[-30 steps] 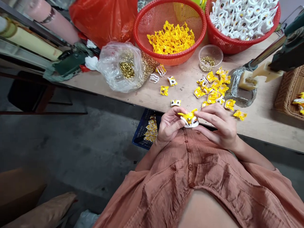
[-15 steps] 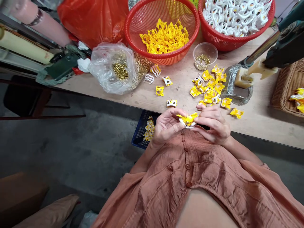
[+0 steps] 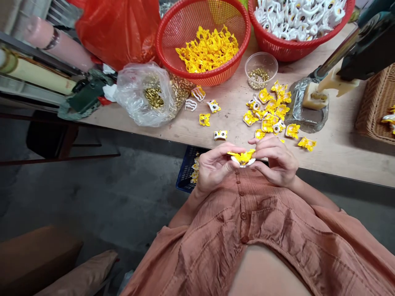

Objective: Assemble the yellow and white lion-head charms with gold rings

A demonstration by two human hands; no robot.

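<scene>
Both hands meet close to my chest, just below the front edge of the wooden table (image 3: 339, 160). My left hand (image 3: 214, 166) and my right hand (image 3: 277, 158) pinch from either side a small toy head (image 3: 242, 158), yellow on top and white beneath. Fingers of both hands are closed on it. Behind my right hand, on the table, lies a loose heap of similar yellow and white pieces (image 3: 271, 113). Single pieces (image 3: 220, 135) lie to the left of the heap.
A red basket of yellow parts (image 3: 205, 41) and a red basket of white parts (image 3: 296, 24) stand at the back. Near them are a small clear cup of brass rings (image 3: 261, 70), a plastic bag of brass pieces (image 3: 148, 96), a press tool (image 3: 321, 96) and a wicker basket (image 3: 376, 107). A blue crate (image 3: 188, 168) sits under the table.
The two hands have pressed the yellow top flatter onto the white part and turned it slightly. The view has shifted a little; the hands stay in the same place.
</scene>
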